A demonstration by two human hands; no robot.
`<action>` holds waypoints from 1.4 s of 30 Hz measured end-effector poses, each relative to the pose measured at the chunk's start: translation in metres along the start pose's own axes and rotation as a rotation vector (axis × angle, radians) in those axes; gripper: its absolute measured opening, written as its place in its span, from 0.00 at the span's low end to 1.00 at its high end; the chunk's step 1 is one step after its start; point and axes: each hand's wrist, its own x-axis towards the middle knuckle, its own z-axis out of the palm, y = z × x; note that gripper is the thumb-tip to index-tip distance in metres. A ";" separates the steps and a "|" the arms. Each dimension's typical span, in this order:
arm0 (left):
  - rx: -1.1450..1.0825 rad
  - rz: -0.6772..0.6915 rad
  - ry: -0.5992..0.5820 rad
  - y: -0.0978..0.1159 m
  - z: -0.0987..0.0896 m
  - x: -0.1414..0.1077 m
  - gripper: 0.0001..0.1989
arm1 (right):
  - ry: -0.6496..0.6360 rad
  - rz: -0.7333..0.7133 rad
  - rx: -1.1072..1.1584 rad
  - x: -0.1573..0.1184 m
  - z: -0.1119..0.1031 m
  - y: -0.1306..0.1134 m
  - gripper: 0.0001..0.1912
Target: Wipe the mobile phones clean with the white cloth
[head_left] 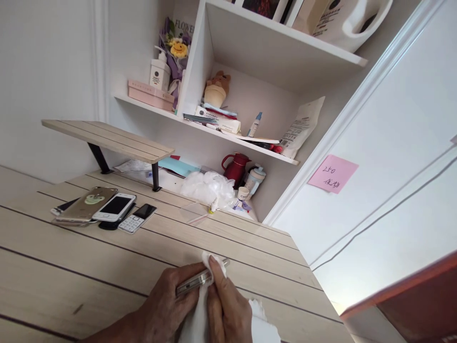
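Near the front of the wooden desk, my left hand (pixel 167 297) is closed around a phone (pixel 194 283), seen edge-on with its thin silvery side toward me. My right hand (pixel 228 305) pinches a white tissue (pixel 207 257) against the phone's far end. Part of the tissue hangs down between the two hands, and more white paper (pixel 262 321) shows to the right of my right hand. Fingers and tissue hide the phone's faces.
Several phones lie at the left, among them a gold phone (pixel 86 204), a white phone (pixel 114 207) and a keypad phone (pixel 137 218). A small raised shelf (pixel 107 139) stands behind them. A small bottle (pixel 213 205) and plastic bags (pixel 209 188) sit toward the back, below wall shelves (pixel 243 136).
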 end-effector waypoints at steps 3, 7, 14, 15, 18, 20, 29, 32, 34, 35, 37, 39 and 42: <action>-0.020 -0.005 -0.058 0.002 -0.001 0.000 0.17 | 0.016 -0.055 0.007 -0.001 0.001 0.001 0.22; -0.022 -0.012 0.023 0.001 -0.002 0.001 0.19 | -0.057 0.149 0.002 0.013 -0.009 0.016 0.22; -0.017 0.041 0.044 0.006 -0.001 0.001 0.18 | 0.012 0.114 0.000 0.003 -0.002 0.008 0.22; -0.014 0.042 0.017 0.007 0.000 0.001 0.18 | 0.023 0.064 0.017 -0.001 0.001 0.004 0.22; -0.007 0.033 -0.031 0.008 -0.001 0.001 0.20 | 0.025 0.042 0.045 -0.004 0.005 0.003 0.22; -0.004 0.018 0.002 0.007 -0.002 0.001 0.20 | 0.003 0.147 0.032 0.002 0.000 0.011 0.23; 0.014 -0.012 0.001 -0.002 0.000 -0.001 0.20 | 0.007 0.275 0.046 0.007 -0.004 0.007 0.24; 0.027 0.047 0.057 0.000 0.001 -0.003 0.20 | 0.035 0.148 0.105 0.000 0.002 -0.002 0.22; 0.012 0.066 0.073 0.002 0.001 -0.002 0.21 | 0.015 0.157 0.101 0.002 0.000 0.003 0.21; 0.006 0.060 0.077 0.002 0.001 -0.001 0.20 | -0.007 0.197 0.084 0.005 -0.003 0.007 0.22; -0.019 0.017 0.048 0.004 0.000 0.001 0.18 | -0.050 0.312 0.023 0.013 -0.010 0.017 0.23; -0.060 -0.033 0.012 0.005 0.000 0.002 0.17 | -0.074 0.390 -0.021 0.019 -0.015 0.022 0.25; -0.085 -0.033 -0.007 0.009 -0.002 0.004 0.19 | -0.030 0.386 0.023 0.016 -0.012 0.013 0.25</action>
